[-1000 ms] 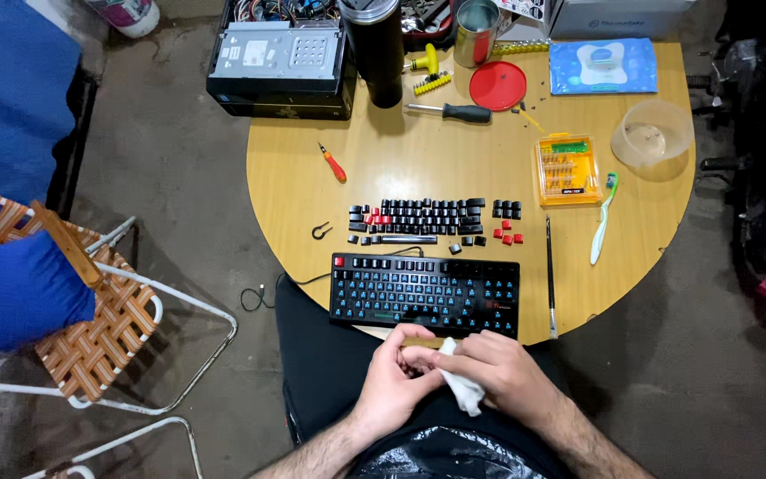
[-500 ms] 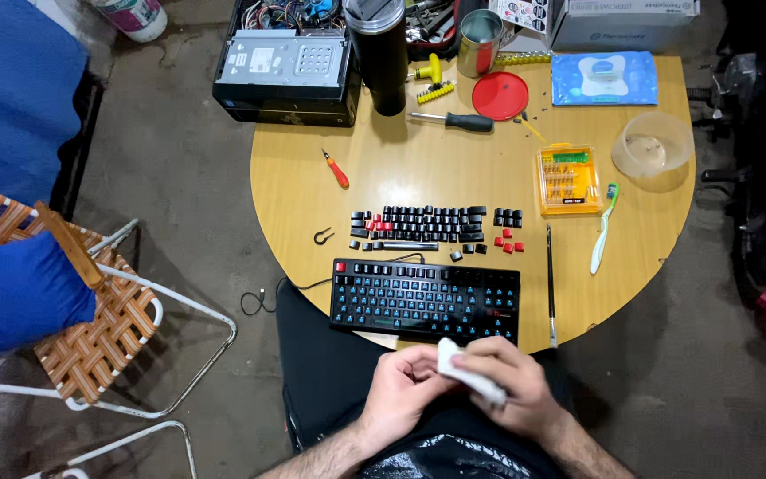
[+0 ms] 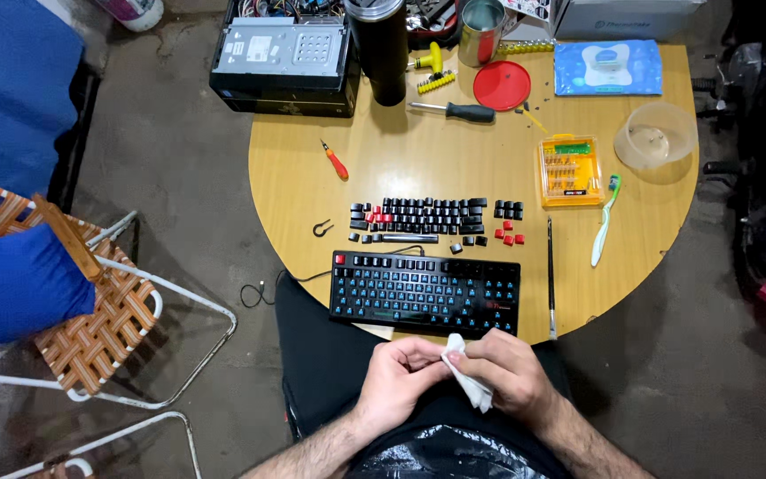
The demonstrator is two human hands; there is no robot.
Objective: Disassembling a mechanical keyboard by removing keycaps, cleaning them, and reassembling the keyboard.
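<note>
Both my hands sit low over my lap, just short of the table's near edge. My left hand [image 3: 396, 380] is curled, its thumb and fingertips pinched onto the upper corner of a small white cloth [image 3: 469, 383]. My right hand [image 3: 509, 377] is closed around the same cloth from the other side, fingers folded over it, with the loose end hanging out below my knuckles. The two hands touch at the fingertips, with the cloth between them. I cannot tell whether anything smaller is wrapped inside the cloth.

Just beyond my fingertips lies the black keyboard [image 3: 425, 293], most of its caps off and the switch bed showing bluish, with one red key at its far left corner. Farther out from the fingers the pulled black and red keycaps [image 3: 432, 215] are laid in rows. Beyond my right fingers, alongside the keyboard's end, lies a thin black brush [image 3: 551, 277], and past that a green and white toothbrush [image 3: 604, 221] and an orange screwdriver bit case [image 3: 569, 170]. Well out from my left fingers lie a wire keycap puller [image 3: 322, 228] and a small red screwdriver [image 3: 335, 160] on the round wooden table [image 3: 299, 191].
</note>
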